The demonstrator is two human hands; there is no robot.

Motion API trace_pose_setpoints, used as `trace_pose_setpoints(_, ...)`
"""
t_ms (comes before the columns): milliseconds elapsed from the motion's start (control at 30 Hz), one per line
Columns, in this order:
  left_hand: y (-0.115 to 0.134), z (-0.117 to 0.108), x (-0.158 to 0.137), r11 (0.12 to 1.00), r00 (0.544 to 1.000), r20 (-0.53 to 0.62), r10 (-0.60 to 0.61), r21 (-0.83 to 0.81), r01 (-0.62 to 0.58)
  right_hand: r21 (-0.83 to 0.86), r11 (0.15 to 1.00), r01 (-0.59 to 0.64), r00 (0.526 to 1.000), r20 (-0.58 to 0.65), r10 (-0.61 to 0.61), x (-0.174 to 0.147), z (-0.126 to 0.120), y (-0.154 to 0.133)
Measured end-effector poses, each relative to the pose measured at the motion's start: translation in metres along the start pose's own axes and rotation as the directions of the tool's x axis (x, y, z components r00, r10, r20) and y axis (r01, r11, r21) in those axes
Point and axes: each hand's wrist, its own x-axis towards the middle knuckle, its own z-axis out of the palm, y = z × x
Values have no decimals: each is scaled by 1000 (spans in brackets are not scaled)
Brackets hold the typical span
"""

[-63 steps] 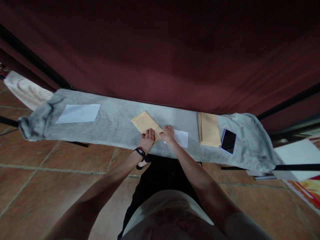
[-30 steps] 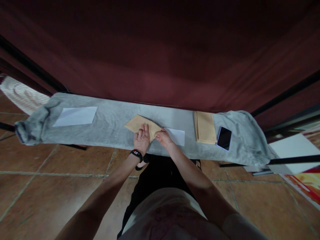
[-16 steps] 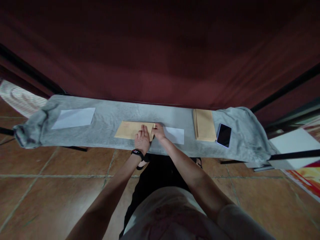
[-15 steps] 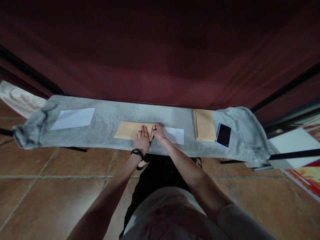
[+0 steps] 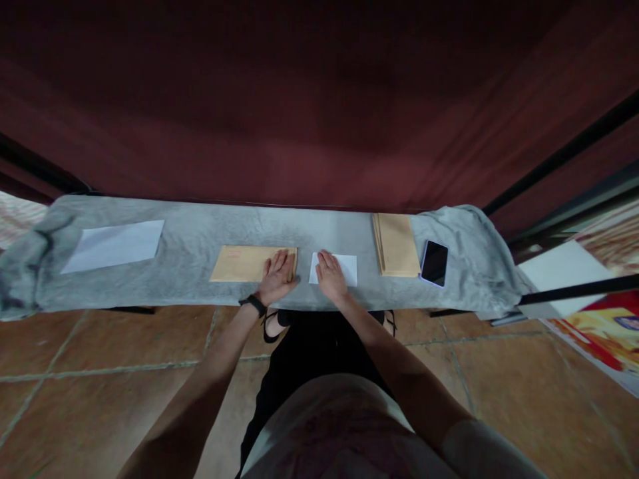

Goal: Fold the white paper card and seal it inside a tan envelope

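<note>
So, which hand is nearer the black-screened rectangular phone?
Right: the right hand is left of the phone, on white paper; the left hand is farther left, on a brown paper envelope.

A tan, oblong envelope [image 5: 238, 264] lies flat; just right of it, not touching, lies a white paper [image 5: 349, 269].

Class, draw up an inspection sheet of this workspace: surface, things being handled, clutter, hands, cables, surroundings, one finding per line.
Surface: soft grey cloth, rumpled at both ends.
Things handled: flat brown paper envelope; small white paper rectangle to its right, apart from it.
Clutter: stack of brown paper envelopes; dark-screened rectangular phone beside it; large white paper sheet at the left.
Hands: left hand on the envelope's right end; right hand on the white rectangle.
Cables: nothing seen.
Surroundings: dark red fabric curtain behind; brown tiled floor below.
</note>
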Motion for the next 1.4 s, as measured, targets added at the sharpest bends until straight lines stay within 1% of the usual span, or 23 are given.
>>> trace_pose_setpoints(100, 33, 12, 1, 984, 981, -77, 179, 13, -178, -2, 1000, 1, 1000, 2, -1, 1, -1, 2)
trace_pose_setpoints(200, 61, 29, 0, 972, 965, -119, 234, 57, -229, -61, 997, 40, 998, 47, -38, -1, -6, 6)
trace_pose_setpoints(267, 71, 38, -1, 972, 964, -134, 229, 81, -219, -112, 993, 48, 997, 64, -41, -5, -9, 10)
trace_pose_setpoints(367, 74, 44, -2, 973, 963, -158, 217, 116, -201, -190, 981, 29, 998, 51, -20, -13, -12, 19)
trace_pose_setpoints(533, 71, 44, -2, 970, 963, -150, 224, 135, -204, -297, 955, -1, 1000, -9, -1, -26, -18, 35)
trace_pose_setpoints(867, 75, 45, -5, 979, 966, -173, 191, 112, -173, -370, 929, -18, 995, -97, -20, -48, -33, 59)
trace_pose_setpoints(967, 84, 45, -4, 983, 966, -195, 170, 98, -153, -375, 927, -16, 994, -105, -26, -49, -35, 60)
trace_pose_setpoints(1067, 103, 48, 2, 984, 961, -213, 178, 71, -166, -381, 925, -16, 995, -99, -23, -49, -37, 58)
trace_pose_setpoints(1167, 124, 51, 14, 978, 962, -176, 208, 32, -206, -384, 923, -23, 997, -83, -9, -49, -39, 56)
trace_pose_setpoints(1233, 132, 53, 23, 978, 968, -143, 206, 6, -207, -381, 924, -29, 997, -74, 1, -49, -40, 55)
trace_pose_setpoints(1300, 133, 54, 31, 983, 974, -134, 181, -11, -184, -378, 925, -28, 998, -70, 1, -49, -41, 55)
trace_pose_setpoints(1400, 124, 54, 37, 989, 980, -141, 144, -19, -148, -374, 927, -25, 996, -86, -8, -49, -40, 55)
